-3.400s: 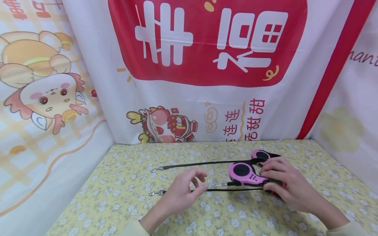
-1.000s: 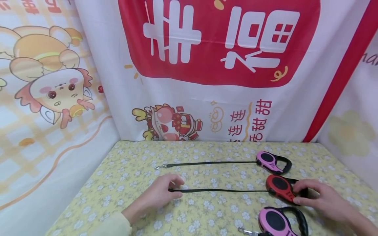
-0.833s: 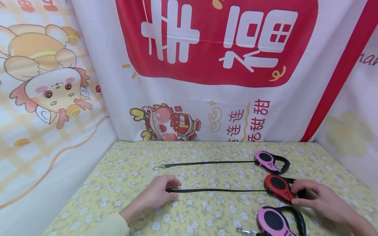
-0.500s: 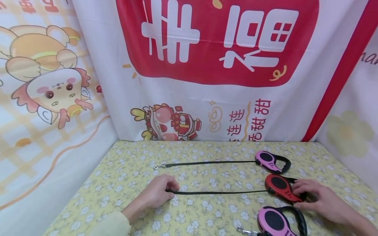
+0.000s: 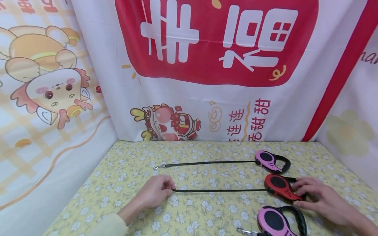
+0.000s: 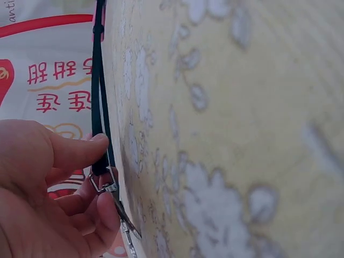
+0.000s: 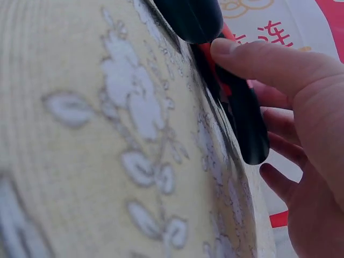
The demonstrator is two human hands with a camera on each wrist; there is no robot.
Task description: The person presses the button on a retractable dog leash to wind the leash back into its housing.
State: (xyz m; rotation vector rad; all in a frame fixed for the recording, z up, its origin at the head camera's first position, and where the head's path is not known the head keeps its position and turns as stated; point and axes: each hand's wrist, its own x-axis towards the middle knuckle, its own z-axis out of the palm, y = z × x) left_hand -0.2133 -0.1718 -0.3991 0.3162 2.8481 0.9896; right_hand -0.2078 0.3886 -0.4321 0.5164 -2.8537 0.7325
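Note:
A red retractable dog leash [image 5: 279, 185] lies at the right of the table, its black strap [image 5: 218, 190] running left in a straight line. My left hand [image 5: 157, 190] pinches the strap's end between thumb and fingers. In the left wrist view its metal clip [image 6: 110, 187] hangs by the fingertips; the head view hides the clip behind the hand. My right hand [image 5: 320, 196] holds the red leash at its handle side. The right wrist view shows the thumb on the red casing beside the black handle [image 7: 250, 126], fingers behind it.
Farther back lies a pink retractable leash [image 5: 267, 157], its strap [image 5: 206, 163] stretched left to a metal clip [image 5: 159, 167]. Another pink leash [image 5: 273, 220] sits at the front right, cut off by the frame. Printed cloth walls [image 5: 206, 108] enclose the flowered table [image 5: 133, 157].
The pink leash that my right hand held earlier lies at the front right. My right hand has moved onto the red leash. My left hand has moved left and tightened on the strap, now straighter.

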